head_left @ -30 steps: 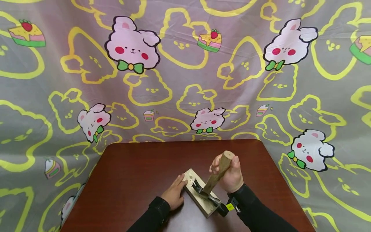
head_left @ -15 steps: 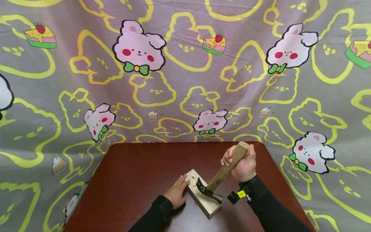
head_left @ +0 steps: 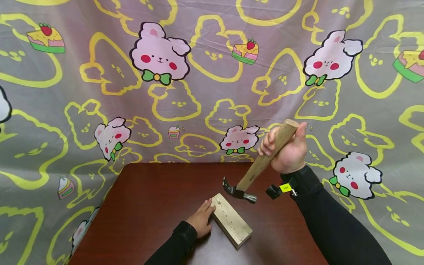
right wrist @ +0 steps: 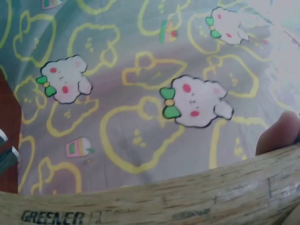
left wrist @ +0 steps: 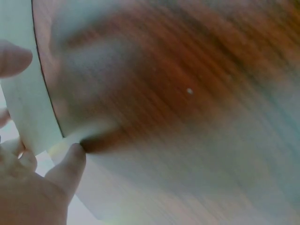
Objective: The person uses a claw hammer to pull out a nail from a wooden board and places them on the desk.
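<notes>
Bunny-print curtain (head_left: 212,90) behind a reddish-brown tabletop (head_left: 159,195). Left hand (head_left: 200,221), fingers extended, touches a wooden block (head_left: 232,221) short of the tabletop's far edge. Right hand (head_left: 290,154) holds a claw hammer (head_left: 259,167) aloft, fingers clamped round its handle (right wrist: 140,201); probably head-heavy, rigid, best gripped toward the handle's end.

Soft light, pale glare on tabletop (head_left: 159,195), hazy wrist views

I'm in a curtained-off nook, rm type unclear: bunny-print cloth (head_left: 212,86) on 3 sides, dk red-brown counter (head_left: 159,195) w/ rounded corners.
</notes>
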`<state>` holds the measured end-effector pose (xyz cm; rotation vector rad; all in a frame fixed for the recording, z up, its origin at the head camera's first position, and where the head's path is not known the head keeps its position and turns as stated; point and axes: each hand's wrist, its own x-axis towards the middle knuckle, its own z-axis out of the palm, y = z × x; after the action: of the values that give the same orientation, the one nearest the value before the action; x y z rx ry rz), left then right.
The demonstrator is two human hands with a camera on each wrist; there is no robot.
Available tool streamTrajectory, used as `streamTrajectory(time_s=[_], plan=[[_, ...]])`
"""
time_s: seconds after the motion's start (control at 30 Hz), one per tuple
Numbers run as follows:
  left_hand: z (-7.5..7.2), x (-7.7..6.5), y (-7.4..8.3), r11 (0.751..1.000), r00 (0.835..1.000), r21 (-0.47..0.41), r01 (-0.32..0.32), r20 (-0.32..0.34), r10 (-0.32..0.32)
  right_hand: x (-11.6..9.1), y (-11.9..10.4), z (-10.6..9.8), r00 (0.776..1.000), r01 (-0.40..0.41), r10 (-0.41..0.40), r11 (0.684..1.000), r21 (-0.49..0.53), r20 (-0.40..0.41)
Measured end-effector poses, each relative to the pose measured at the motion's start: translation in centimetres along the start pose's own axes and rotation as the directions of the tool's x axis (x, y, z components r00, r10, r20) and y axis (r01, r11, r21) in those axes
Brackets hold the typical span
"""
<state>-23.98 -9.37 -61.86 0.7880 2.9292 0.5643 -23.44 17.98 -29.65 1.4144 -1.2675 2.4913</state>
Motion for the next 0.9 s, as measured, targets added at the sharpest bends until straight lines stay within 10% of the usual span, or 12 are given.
streamTrajectory(time_s=[0.47, 0.7, 0.9], plan=[[-1.4, 0.5, 0.5, 0.995, 1.000, 0.093, 0.021, -0.003, -0.021, 3.5, -2.5, 1.5, 0.994, -0.108, 0.108, 0.992, -0.072, -0.008], [-5.2, 0.7, 1.5, 0.986, 0.999, -0.165, 0.036, -0.017, -0.039, 3.8, -2.5, 1.9, 0.991, -0.131, 0.131, 0.988, -0.082, -0.005], [-9.8, 0.2, 3.9, 0.923, 0.981, -0.373, -0.092, -0.194, 0.020, 3.7, -2.3, 2.2, 0.992, -0.125, 0.125, 0.989, -0.075, 0.000]])
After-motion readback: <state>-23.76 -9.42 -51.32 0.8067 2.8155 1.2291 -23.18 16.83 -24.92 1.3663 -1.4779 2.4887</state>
